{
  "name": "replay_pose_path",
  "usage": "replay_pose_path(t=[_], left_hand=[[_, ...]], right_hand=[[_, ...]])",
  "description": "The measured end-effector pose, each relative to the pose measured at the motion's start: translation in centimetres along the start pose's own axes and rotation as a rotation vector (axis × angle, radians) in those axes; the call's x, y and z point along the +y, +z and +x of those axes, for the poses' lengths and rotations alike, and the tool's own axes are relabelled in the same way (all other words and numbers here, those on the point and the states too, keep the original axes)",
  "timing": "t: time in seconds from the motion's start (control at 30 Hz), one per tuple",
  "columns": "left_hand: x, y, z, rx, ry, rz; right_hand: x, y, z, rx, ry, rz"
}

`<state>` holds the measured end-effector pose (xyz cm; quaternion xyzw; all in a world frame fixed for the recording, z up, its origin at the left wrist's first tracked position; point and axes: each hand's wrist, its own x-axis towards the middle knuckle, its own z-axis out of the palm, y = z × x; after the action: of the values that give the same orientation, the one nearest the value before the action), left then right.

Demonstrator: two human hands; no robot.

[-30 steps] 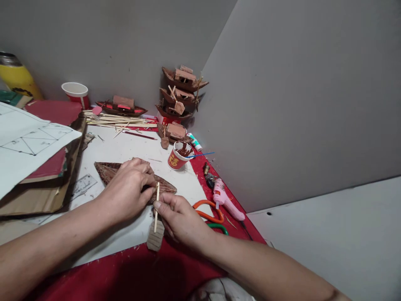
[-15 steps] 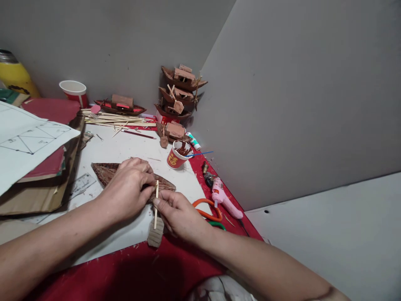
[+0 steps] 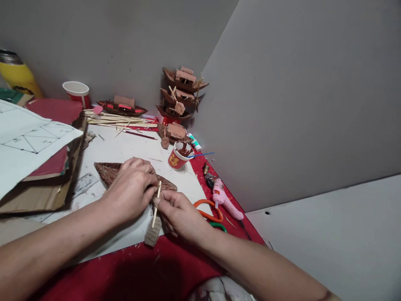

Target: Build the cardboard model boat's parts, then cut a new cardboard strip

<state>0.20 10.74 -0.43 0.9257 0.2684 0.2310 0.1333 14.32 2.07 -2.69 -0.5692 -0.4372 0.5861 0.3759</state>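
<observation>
A brown model boat (image 3: 105,172) lies on the white board in front of me, its middle covered by my hands. My left hand (image 3: 133,184) is closed over the near side of the hull, fingertips partly hidden, thumb and forefinger close to a stick's upper end. Between thumb and fingers my right hand (image 3: 178,211) pinches a small paddle (image 3: 152,234): a pale wooden stick on a ridged grey-brown cardboard blade. The paddle slants at the hull's near side, blade toward me. Whether it touches the boat is hidden by my fingers.
Right of my hands lie scissors (image 3: 208,209), a pink glue gun (image 3: 225,200) and a paper cup of brown paint (image 3: 179,156). Behind are a pile of sticks (image 3: 122,121) and stacked model boats (image 3: 184,81). Cardboard (image 3: 46,200) and a drawn sheet (image 3: 37,142) are at left.
The paddle has tilted a little, its top shifting right and its blade left. Both hands stay in nearly the same place; the whole view has shifted slightly.
</observation>
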Motion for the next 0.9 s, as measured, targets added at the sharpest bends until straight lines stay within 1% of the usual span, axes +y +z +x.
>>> replay_pose_path(t=[0.1, 0.23, 0.47, 0.67, 0.8, 0.87, 0.9], left_hand=[[0.2, -0.1, 0.0, -0.004, 0.000, 0.021], [0.2, -0.3, 0.0, -0.010, -0.009, 0.015], [0.3, -0.6, 0.1, -0.016, -0.021, -0.007], [0.5, -1.3, 0.2, 0.005, -0.041, -0.048], [0.6, -2.1, 0.5, 0.041, -0.070, -0.095], [0.5, -2.4, 0.6, 0.076, -0.096, -0.126], [0.5, -2.6, 0.7, 0.102, -0.110, -0.147]], right_hand=[[0.3, 0.0, 0.0, -0.005, -0.005, 0.040], [0.2, -0.3, 0.0, -0.009, -0.017, 0.036], [0.1, -0.7, -0.5, 0.013, 0.009, 0.060], [-0.3, -1.4, -1.4, 0.027, 0.033, 0.120], [-0.9, -2.5, -2.4, 0.098, 0.055, 0.133], [-1.2, -3.5, -2.8, 0.183, 0.021, 0.110], [-1.3, -4.0, -2.8, 0.249, -0.009, 0.083]])
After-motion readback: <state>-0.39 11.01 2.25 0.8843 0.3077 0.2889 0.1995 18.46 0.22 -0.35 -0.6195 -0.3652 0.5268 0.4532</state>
